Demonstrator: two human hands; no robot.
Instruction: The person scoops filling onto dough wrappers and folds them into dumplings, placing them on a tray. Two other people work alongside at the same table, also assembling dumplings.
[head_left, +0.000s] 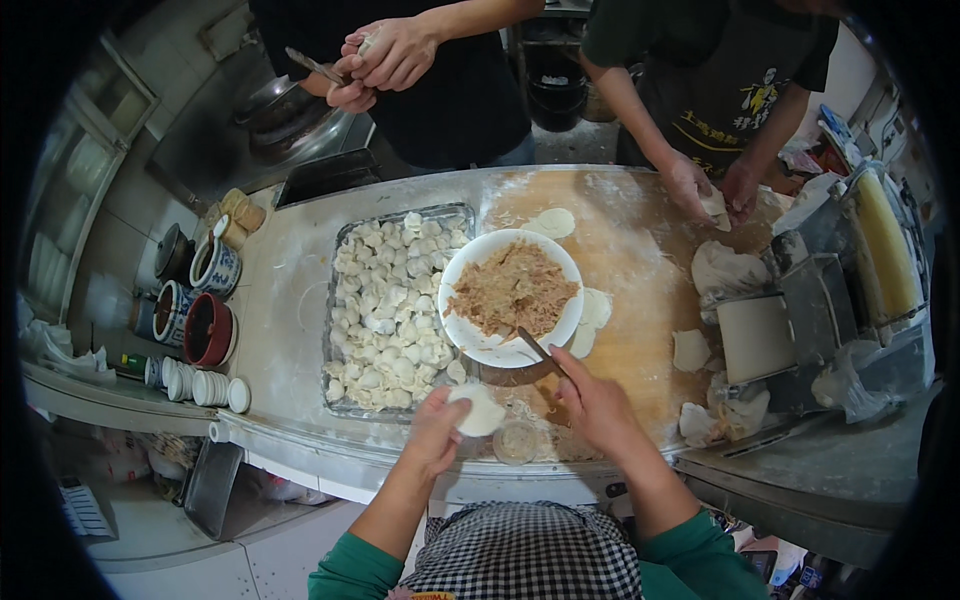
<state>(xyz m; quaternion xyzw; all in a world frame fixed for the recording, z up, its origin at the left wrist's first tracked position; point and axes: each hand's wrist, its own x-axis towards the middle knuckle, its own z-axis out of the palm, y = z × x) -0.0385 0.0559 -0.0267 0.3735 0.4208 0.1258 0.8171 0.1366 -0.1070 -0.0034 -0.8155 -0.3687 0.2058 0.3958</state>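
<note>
Near the counter's front edge, my left hand (436, 427) holds a flat round dough wrapper (478, 409) by its left side, thumb on top. My right hand (598, 405) grips the handle of a metal utensil (541, 349), whose tip dips into minced filling (517, 281). The filling sits in a white bowl (466, 346), partly over the right side of a tray (328, 352) crowded with folded dumplings (390, 300). Just right of the bowl lie more wrappers (596, 309). A small clear dish (516, 441) stands between my hands, close to the edge.
Across the counter, one person's hands (390, 64) hold dough and a utensil; another person's hands (697, 191) hold a dough piece. A dough-rolling machine (814, 315) stands at right. Sauce pots (208, 328) and stacked small white dishes (202, 386) line the left side. Wrappers (553, 223) lie behind the bowl.
</note>
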